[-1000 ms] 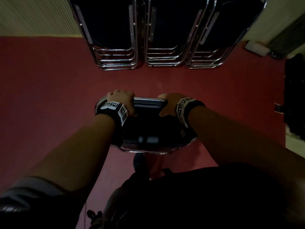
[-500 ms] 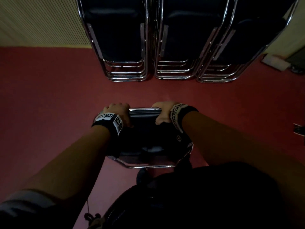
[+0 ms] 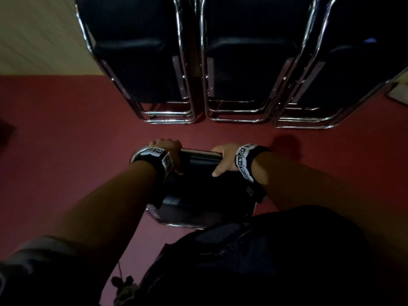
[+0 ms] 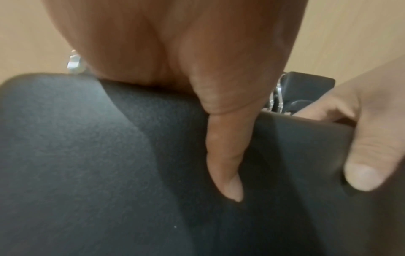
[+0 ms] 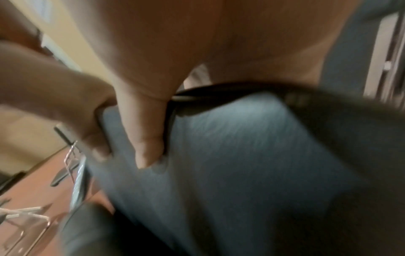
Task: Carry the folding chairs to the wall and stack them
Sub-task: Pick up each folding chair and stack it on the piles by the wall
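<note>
Closer now than a second ago, the three stacks of chairs against the wall fill the top of your head view, and you have carried your own chair nearer to them. Furthest left is the pale ribbed wall [image 3: 37, 36], meeting the dark red floor [image 3: 66, 151]. Next, the left stack [image 3: 141, 69] of folded black chairs with chrome frames leans on that wall, then the middle stack [image 3: 247, 69] just beside it, then the right stack [image 3: 353, 80], tilted. Below them, apart from the stacks, is the folded chair [image 3: 205, 186] you hold upright in front of your body. Your left hand [image 3: 167, 151] grips the left end of its chrome top bar, fingers curled over the far side and thumb pressed flat on the dark padded back. Your right hand [image 3: 224, 159] grips the right end of that bar the same way, thumb down on the padding. Both wrists wear black bands with white square markers.
</note>
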Demonstrator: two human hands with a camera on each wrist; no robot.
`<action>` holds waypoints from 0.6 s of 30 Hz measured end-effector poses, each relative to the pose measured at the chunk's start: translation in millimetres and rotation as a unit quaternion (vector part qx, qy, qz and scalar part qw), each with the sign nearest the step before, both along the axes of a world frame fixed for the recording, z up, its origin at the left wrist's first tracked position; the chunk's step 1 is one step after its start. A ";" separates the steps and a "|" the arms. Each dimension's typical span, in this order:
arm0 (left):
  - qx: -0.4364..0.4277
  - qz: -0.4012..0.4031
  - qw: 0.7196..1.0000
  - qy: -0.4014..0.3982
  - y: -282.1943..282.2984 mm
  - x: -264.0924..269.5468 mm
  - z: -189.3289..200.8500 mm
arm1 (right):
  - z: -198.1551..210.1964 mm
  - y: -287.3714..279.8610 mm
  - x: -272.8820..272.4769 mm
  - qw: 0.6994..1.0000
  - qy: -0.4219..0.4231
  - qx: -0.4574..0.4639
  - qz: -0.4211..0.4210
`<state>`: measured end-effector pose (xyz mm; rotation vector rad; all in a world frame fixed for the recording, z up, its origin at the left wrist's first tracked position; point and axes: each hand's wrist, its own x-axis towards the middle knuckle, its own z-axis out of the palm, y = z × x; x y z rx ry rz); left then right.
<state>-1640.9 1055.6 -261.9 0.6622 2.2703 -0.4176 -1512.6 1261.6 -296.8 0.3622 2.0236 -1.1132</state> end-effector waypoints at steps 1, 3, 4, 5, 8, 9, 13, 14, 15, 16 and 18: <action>0.003 -0.012 1.000 0.006 24.3 -7.3 8.0 | 6.2 22.9 -5.1 1.000 0.005 0.012 0.002; 0.012 -0.031 0.999 0.007 71.6 -19.8 26.7 | 18.4 66.5 -11.3 1.000 0.015 0.021 -0.004; 0.020 -0.038 0.999 0.009 95.4 -27.4 32.5 | 24.4 88.7 -14.2 0.999 0.026 0.029 -0.011; 0.029 -0.047 0.998 0.015 119.0 -33.7 39.3 | 30.9 110.6 -16.8 0.998 0.037 0.043 -0.017; 0.065 -0.068 0.994 0.047 178.0 -46.5 55.6 | 53.6 164.4 -28.7 0.993 0.066 0.097 -0.024; 0.078 -0.071 0.993 0.059 194.4 -48.7 57.6 | 61.6 180.7 -33.0 0.990 0.071 0.118 -0.021; 0.130 -0.112 0.981 0.096 251.1 -58.7 54.7 | 80.6 236.3 -39.5 0.984 0.066 0.164 -0.036; 0.134 -0.115 0.980 0.095 261.1 -61.1 51.5 | 78.3 243.8 -37.5 0.983 0.063 0.165 -0.049; 0.134 -0.122 0.979 0.090 271.1 -63.4 49.9 | 74.8 252.4 -36.1 0.982 0.060 0.166 -0.063; 0.131 -0.129 0.979 0.089 281.1 -66.4 48.5 | 72.7 259.0 -35.6 0.982 0.058 0.166 -0.075; 0.130 -0.136 0.978 0.090 293.3 -76.4 44.2 | 68.7 268.4 -40.8 0.981 0.055 0.161 -0.089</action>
